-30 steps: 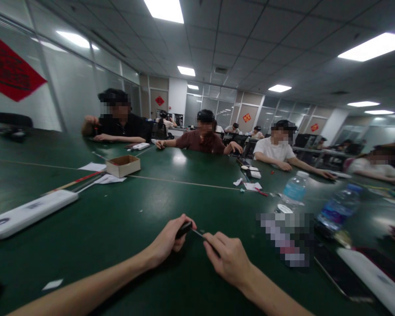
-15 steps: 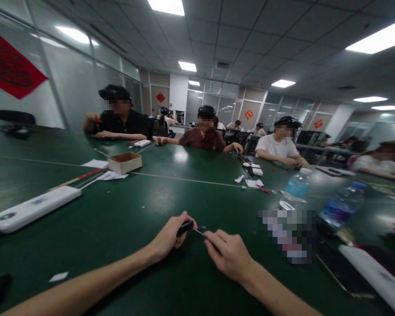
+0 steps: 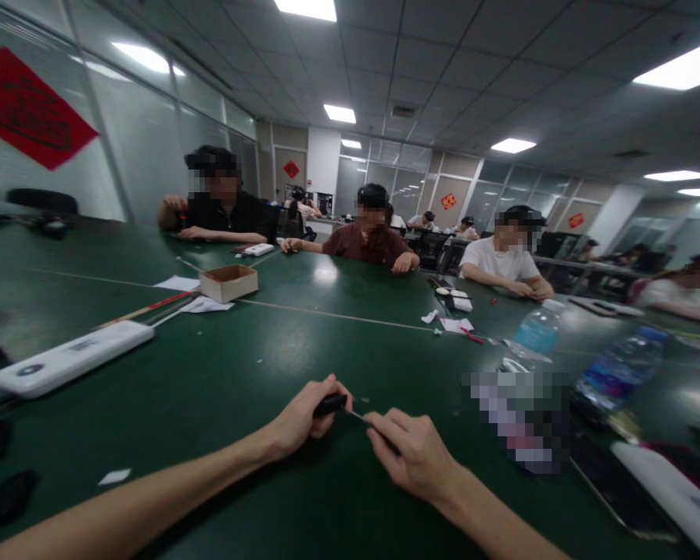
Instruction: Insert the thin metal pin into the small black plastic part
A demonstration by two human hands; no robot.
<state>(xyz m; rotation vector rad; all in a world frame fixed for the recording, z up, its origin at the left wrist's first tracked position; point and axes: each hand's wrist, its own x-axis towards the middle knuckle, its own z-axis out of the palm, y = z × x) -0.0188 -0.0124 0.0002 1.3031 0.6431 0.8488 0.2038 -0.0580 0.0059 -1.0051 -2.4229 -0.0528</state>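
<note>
My left hand (image 3: 300, 420) is closed around a small black handle (image 3: 329, 404), held just above the green table (image 3: 222, 389). A thin metal blade or rod (image 3: 357, 418) runs from the handle to my right hand (image 3: 411, 455), whose fingers pinch its far end. Both hands are close together near the table's front middle. What the slim tool is I cannot make out.
A long white device (image 3: 70, 359) lies at the left. A small cardboard box (image 3: 229, 281) with papers and sticks sits further back. Two water bottles (image 3: 533, 333) (image 3: 615, 372) and a dark phone (image 3: 618, 486) lie at the right. Several people sit round the far side.
The view has drifted slightly to the left and down. My hands keep the same grip on the tool and have hardly moved.
</note>
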